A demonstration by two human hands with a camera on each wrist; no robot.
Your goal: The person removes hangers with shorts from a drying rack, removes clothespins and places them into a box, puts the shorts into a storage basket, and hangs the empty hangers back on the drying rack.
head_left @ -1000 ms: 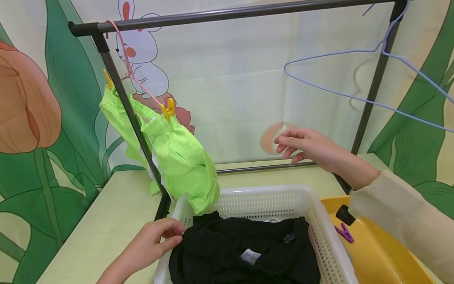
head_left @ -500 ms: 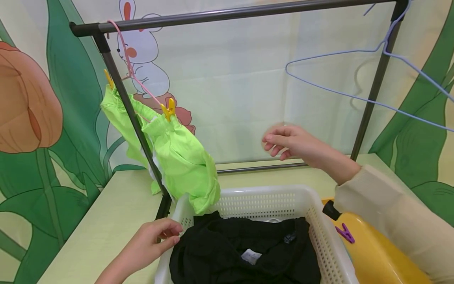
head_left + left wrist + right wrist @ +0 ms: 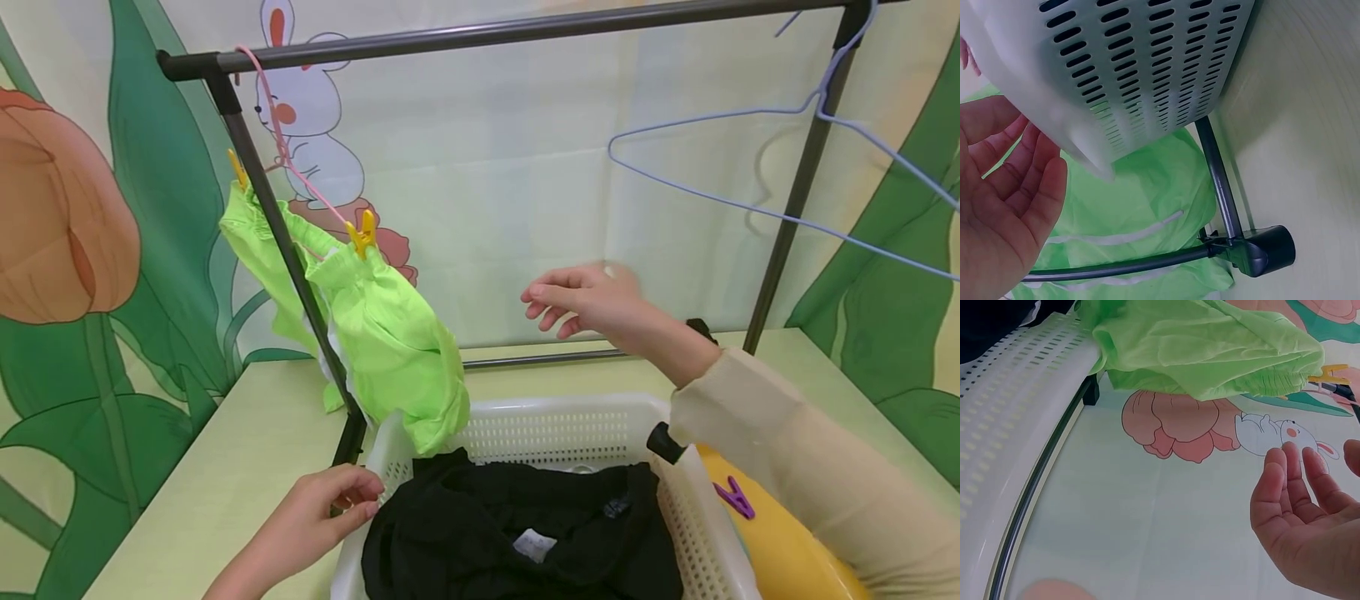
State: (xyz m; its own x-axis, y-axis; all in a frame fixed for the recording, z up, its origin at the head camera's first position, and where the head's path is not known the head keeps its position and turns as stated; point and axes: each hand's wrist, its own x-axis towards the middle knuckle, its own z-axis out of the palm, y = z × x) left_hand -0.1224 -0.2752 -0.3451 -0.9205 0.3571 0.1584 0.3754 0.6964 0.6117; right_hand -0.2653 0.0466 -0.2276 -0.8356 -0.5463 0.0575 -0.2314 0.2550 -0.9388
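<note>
My left hand (image 3: 322, 508) hovers at the left rim of a white perforated laundry basket (image 3: 716, 525), fingers loosely curled with nothing in them; whether they touch the rim I cannot tell. Black clothing (image 3: 450, 542) with a white label fills the basket. In mid-air beyond the basket is my right hand (image 3: 588, 300), fingers bent loosely and holding nothing, seen also in the right wrist view (image 3: 1304, 519). To its left, a bright green elastic-waisted garment (image 3: 397, 342) hangs from a pink hanger (image 3: 311, 190), held by yellow clothespins (image 3: 363, 235). Its lower end hangs at the basket's back left corner.
A dark metal rack (image 3: 487, 35) spans the table, its left post in front of part of the green garment. A blue wire hanger (image 3: 720, 200) hangs at the right. Right of the basket, a purple clothespin (image 3: 735, 497) lies in a yellow container (image 3: 787, 533), partly behind my sleeve.
My right hand has moved left through the air towards the green garment, its sleeve now covering more of the yellow container. My left hand has stayed almost still. The view has shifted slightly.
</note>
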